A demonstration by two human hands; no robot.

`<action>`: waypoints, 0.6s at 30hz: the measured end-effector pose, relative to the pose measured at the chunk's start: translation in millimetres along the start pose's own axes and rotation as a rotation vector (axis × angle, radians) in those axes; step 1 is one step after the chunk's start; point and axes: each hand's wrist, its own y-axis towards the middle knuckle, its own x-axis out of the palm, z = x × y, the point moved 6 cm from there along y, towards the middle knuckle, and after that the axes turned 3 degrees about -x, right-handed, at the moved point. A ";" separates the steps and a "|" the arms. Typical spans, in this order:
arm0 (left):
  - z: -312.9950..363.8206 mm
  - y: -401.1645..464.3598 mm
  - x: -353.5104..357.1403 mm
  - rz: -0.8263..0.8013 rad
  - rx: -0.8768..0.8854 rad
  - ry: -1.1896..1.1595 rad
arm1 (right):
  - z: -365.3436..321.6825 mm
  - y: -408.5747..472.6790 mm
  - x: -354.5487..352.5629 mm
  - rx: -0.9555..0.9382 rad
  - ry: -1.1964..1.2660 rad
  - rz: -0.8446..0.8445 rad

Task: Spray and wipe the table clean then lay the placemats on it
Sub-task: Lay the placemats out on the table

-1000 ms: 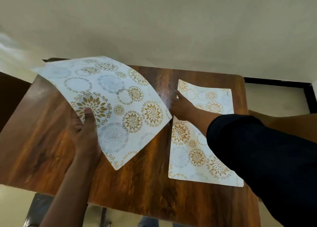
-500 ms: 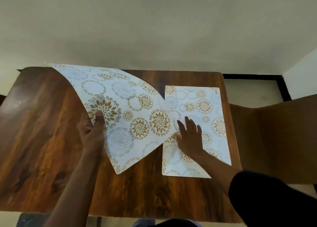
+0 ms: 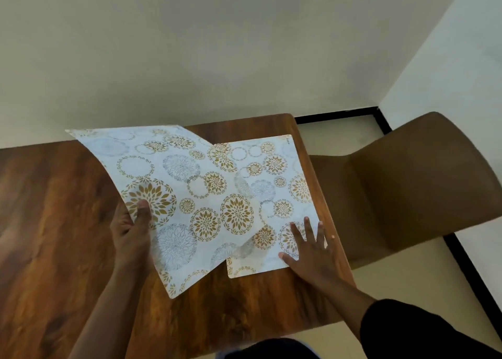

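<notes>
A dark wooden counter (image 3: pixel 54 223) fills the lower left and middle of the view from above, set against a pale wall. A brown chair (image 3: pixel 423 185) stands just past the counter's right edge, on a cream floor.

Two floral placemats are in play, so the laying step is under way; no spray bottle or cloth is in sight. The first placemat (image 3: pixel 274 168) lies flat along the counter's right edge, its far corner close to the counter's far right corner. The right hand (image 3: pixel 309 252), fingers spread wide, rests flat on that mat's near right corner and pins it, holding nothing.

The second placemat (image 3: pixel 184 195) is held up off the wood and bowed, its far edge reaching toward the counter's far edge. Its right side overlaps the first mat from above. The left hand (image 3: pixel 133 231) is closed on its left edge, thumb on top and fingers underneath.

Judging from this, the next move calls for swinging the lifted mat leftward, squaring it to the counter's edges, and lowering it flat beside the first without overlap.

There is plenty of bare wood to the left, up to the left and near edges. The first mat sits very near the right edge, so a nudge there could push it over the side.
</notes>
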 end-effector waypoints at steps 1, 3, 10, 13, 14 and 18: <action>-0.2 -2.8 3.0 -0.003 -0.010 0.006 | 3.9 -1.2 -1.0 0.018 0.019 -0.022; 0.4 -8.9 9.3 0.001 -0.019 -0.001 | 9.6 -3.5 -2.7 0.034 0.051 -0.048; 7.2 -21.4 19.3 0.008 -0.013 -0.022 | 19.1 -6.8 -11.5 0.019 0.065 -0.046; 7.3 -24.5 19.3 0.011 -0.021 -0.017 | 20.7 -10.4 -13.0 0.010 0.059 -0.048; 7.2 -25.3 19.2 0.014 -0.022 -0.014 | 20.9 -10.7 -12.8 0.010 0.057 -0.049; 5.5 -27.8 20.2 0.024 -0.030 -0.007 | 22.0 -13.9 -11.0 0.020 0.054 -0.053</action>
